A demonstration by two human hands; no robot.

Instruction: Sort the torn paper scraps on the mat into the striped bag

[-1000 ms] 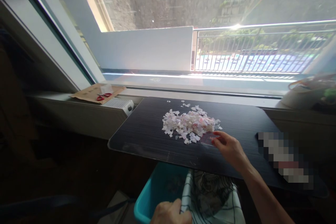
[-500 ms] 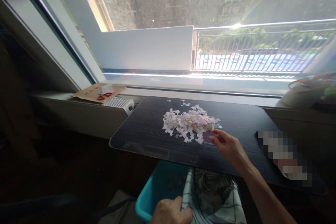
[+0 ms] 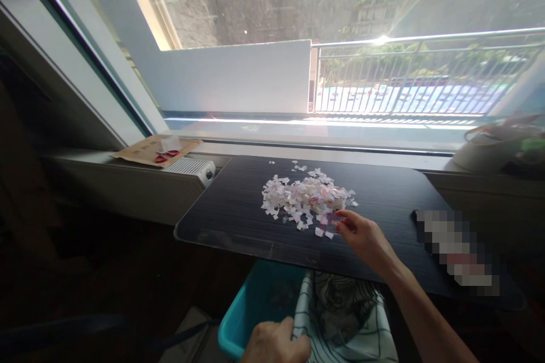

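Observation:
Small white and pinkish paper scraps (image 3: 304, 195) lie in a loose heap on a dark tabletop (image 3: 221, 204). At the heap's near right edge, my right hand (image 3: 361, 235) pinches a thin, see-through plastic piece (image 3: 328, 219) between thumb and fingers; its exact kind is unclear. A few scraps lie just in front of it. Below the table's front edge, my left hand (image 3: 276, 341) is closed on the rim of a white, dark-striped fabric basket (image 3: 303, 309), its inside partly in shadow. Left of the basket stands a turquoise bin (image 3: 238, 309), with small bits dimly visible inside.
A blurred-out flat object (image 3: 457, 249) lies on the table's right side. Red scissors (image 3: 167, 155) rest on a brown paper envelope (image 3: 140, 150) on the left sill, near a white radiator (image 3: 191, 167). A large window spans the back. A pale pot (image 3: 481, 150) stands at right.
My right hand has moved slightly left with the plastic piece, toward the heap. A couple of scraps at the heap's near edge have shifted. My left hand keeps its hold on the basket rim.

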